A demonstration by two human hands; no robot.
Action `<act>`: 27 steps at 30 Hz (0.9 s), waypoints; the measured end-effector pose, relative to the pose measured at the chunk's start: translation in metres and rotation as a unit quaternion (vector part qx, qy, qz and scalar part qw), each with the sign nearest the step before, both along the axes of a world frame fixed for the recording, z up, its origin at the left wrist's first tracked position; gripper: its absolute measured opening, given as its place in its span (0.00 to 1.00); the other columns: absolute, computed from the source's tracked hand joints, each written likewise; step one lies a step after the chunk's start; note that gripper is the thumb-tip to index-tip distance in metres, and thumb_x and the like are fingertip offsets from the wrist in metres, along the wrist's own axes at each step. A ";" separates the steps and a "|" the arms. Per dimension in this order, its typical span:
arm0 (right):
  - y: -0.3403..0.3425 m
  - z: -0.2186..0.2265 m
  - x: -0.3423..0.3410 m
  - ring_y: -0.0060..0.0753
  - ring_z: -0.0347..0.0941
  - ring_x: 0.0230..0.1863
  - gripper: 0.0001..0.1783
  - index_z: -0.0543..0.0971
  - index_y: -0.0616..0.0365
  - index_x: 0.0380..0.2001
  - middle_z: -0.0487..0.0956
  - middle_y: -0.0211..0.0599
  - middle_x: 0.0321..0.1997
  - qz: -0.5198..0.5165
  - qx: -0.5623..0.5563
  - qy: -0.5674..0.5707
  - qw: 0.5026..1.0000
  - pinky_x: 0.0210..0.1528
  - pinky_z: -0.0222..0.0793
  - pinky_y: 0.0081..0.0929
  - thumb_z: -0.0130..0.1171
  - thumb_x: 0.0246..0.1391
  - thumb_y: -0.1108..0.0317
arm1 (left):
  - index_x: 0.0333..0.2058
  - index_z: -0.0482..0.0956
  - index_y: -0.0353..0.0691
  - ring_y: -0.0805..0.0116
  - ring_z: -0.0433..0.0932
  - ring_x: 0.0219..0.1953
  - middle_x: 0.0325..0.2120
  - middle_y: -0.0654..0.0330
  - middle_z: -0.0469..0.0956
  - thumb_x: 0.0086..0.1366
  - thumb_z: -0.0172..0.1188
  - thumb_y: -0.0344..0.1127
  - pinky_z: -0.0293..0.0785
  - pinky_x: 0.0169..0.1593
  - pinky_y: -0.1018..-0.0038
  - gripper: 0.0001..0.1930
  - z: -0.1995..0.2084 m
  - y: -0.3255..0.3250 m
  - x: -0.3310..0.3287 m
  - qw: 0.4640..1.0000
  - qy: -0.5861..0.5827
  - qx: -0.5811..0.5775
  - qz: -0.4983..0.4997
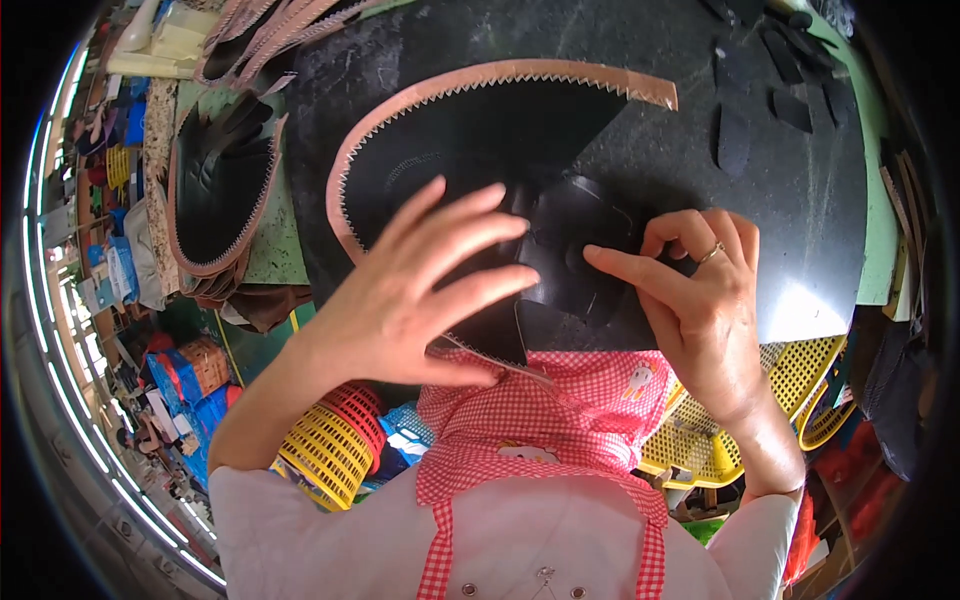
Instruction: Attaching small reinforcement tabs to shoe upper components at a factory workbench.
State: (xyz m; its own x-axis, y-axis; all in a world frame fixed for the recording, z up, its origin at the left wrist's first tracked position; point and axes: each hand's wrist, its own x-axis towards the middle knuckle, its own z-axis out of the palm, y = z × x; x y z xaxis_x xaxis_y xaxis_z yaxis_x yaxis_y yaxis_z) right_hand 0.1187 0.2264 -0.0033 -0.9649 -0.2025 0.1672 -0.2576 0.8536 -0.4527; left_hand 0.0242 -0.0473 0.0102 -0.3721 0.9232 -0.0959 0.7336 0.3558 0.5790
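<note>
Left hand (400, 297): fingers spread wide over black panel (480, 130)
Right hand (705, 290): curled, one digit extended; cannot tell if gripping
Panel's trim (500, 71): salmon, curved, zigzag-edged

Workpiece (470, 140) on the worktop (660, 165), pile of pieces (225, 205) to its left, cutouts (732, 138) behind at right.

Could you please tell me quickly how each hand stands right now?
Left hand: open, fingers spread over the black piece with tan edging.
Right hand: partly curled, one finger extended; whether it holds anything cannot be told.
</note>
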 end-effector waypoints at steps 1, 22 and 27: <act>0.001 0.002 -0.002 0.32 0.72 0.40 0.17 0.89 0.45 0.39 0.76 0.26 0.37 0.004 0.004 0.009 1.000 0.53 0.65 0.33 0.70 0.43 0.75 | 0.64 0.74 0.51 0.46 0.60 0.73 0.67 0.53 0.68 0.47 0.76 0.53 0.49 0.74 0.40 0.43 -0.003 -0.009 0.010 0.999 0.020 -0.026 -0.008; 0.064 -0.016 -0.039 0.20 0.67 0.29 0.11 0.76 0.61 0.36 0.75 0.29 0.32 -0.200 -0.202 -0.033 0.958 0.33 0.65 0.20 0.67 0.53 0.81 | 0.68 0.69 0.41 0.51 0.63 0.72 0.71 0.49 0.63 0.62 0.68 0.30 0.57 0.73 0.59 0.35 0.021 -0.134 -0.113 0.881 0.266 0.111 0.376; 0.059 -0.033 -0.034 0.17 0.73 0.35 0.12 0.77 0.58 0.39 0.79 0.25 0.36 -0.221 -0.298 0.015 0.929 0.35 0.66 0.17 0.67 0.54 0.82 | 0.75 0.54 0.55 0.45 0.67 0.69 0.74 0.45 0.55 0.54 0.69 0.32 0.63 0.71 0.49 0.50 -0.005 -0.088 -0.259 0.858 0.359 -0.015 0.367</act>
